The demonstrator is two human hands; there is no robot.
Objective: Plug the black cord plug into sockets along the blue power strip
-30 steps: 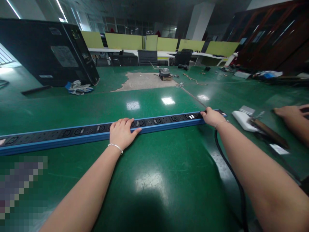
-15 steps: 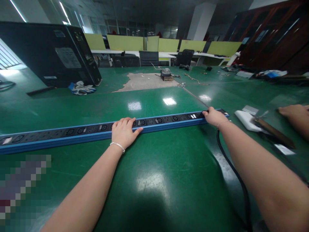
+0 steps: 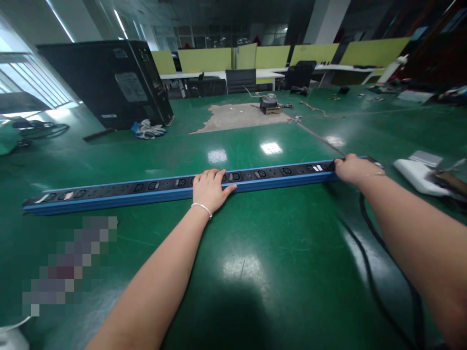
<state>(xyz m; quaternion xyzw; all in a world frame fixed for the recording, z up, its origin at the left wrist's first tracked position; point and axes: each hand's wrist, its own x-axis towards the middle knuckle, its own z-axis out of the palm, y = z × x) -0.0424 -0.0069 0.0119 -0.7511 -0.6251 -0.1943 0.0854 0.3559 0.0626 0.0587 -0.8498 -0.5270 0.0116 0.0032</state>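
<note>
A long blue power strip (image 3: 168,194) with black sockets lies across the green table, its left end lower in the picture. My left hand (image 3: 210,188) lies over its middle, fingers across the top to the far edge and thumb along the near side. Near the strip's right end, my right hand (image 3: 353,169) is closed in a pinch on a black plug (image 3: 331,166), which my fingers mostly hide. A black cable (image 3: 370,277) runs from beneath that hand toward the lower right; how it joins the plug is hidden.
A black computer case (image 3: 105,82) and gloves (image 3: 148,130) stand at the back left. A round metal part (image 3: 269,103) sits beyond the strip. A white device (image 3: 419,175) lies at the right. Something pixelated (image 3: 69,265) lies at the front left.
The view has swung left, so everything appears further right and the strip's left end shows. Both hands keep their places on the strip. Another person's hand at the right has left the view.
</note>
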